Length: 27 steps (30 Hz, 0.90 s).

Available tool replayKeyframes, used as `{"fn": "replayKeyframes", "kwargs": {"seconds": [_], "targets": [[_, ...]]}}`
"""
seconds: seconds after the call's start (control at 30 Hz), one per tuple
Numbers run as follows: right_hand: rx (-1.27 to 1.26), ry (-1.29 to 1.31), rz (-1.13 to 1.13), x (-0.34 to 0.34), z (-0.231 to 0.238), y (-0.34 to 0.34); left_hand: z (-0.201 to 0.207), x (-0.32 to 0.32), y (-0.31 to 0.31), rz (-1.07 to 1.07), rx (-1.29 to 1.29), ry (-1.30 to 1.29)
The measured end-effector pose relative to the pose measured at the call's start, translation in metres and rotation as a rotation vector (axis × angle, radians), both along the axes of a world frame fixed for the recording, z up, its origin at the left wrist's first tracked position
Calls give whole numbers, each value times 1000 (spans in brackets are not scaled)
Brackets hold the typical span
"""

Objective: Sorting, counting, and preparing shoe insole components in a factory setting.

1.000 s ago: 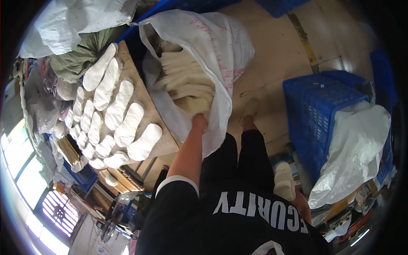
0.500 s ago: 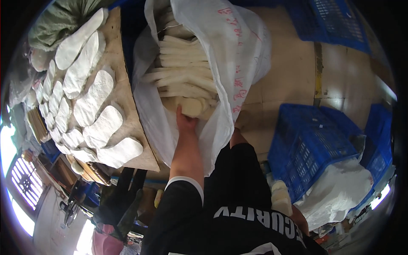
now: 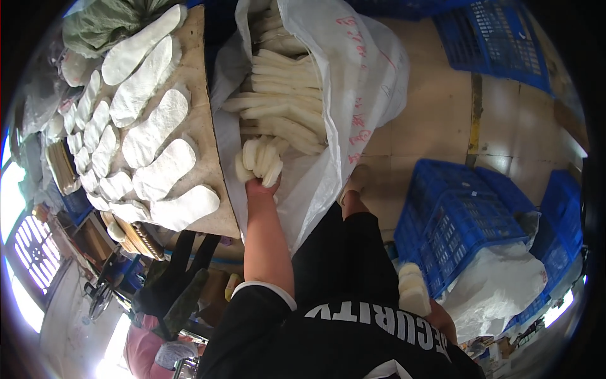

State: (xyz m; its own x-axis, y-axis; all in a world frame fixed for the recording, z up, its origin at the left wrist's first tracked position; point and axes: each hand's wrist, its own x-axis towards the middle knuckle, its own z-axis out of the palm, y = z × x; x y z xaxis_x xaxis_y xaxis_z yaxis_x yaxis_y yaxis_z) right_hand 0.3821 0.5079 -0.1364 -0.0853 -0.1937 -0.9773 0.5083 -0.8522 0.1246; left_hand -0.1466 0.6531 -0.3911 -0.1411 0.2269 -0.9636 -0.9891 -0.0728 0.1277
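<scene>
My left hand [image 3: 260, 186] is closed around a bunch of cream fleece insoles [image 3: 265, 155], at the mouth of a white woven sack [image 3: 338, 120]. Inside the sack lie more stacked insoles [image 3: 284, 104], packed in rows. Down at my right side, my right arm bends beside another stack of pale insoles [image 3: 413, 287]. The visible part of my right hand [image 3: 439, 317] is against this stack, holding it, with its fingers mostly hidden.
Several white insoles [image 3: 167, 167] are spread over a brown board [image 3: 211, 208] to the left. Blue plastic crates [image 3: 457, 211] stand at the right, with a white plastic bag [image 3: 495, 284] by them. Another person in a pink top [image 3: 142, 347] is at lower left.
My left hand has drawn a bunch of insoles off the near end of the row, toward me and slightly left. The right-hand stack stays at my side. The view has shifted a little.
</scene>
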Motion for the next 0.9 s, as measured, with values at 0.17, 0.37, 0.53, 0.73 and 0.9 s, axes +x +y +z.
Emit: {"fn": "replayKeyframes", "kwargs": {"seconds": [0.17, 0.37, 0.53, 0.73, 0.9], "targets": [[12, 69, -112, -10, 4, 14, -35, -21, -35, -86, 662, -192], [73, -64, -247, 20, 24, -9, -11, 18, -14, -148, 144, 47], [186, -62, -258, 60, 35, -3, -37, 35, -30, -816, -487, 553], [328, 159, -128, 73, -13, 76, 95, 74, -32, -1428, -89, 884], [415, 349, 14, 34, -33, 161, 159, 112, -119, -1253, 110, 987]]}}
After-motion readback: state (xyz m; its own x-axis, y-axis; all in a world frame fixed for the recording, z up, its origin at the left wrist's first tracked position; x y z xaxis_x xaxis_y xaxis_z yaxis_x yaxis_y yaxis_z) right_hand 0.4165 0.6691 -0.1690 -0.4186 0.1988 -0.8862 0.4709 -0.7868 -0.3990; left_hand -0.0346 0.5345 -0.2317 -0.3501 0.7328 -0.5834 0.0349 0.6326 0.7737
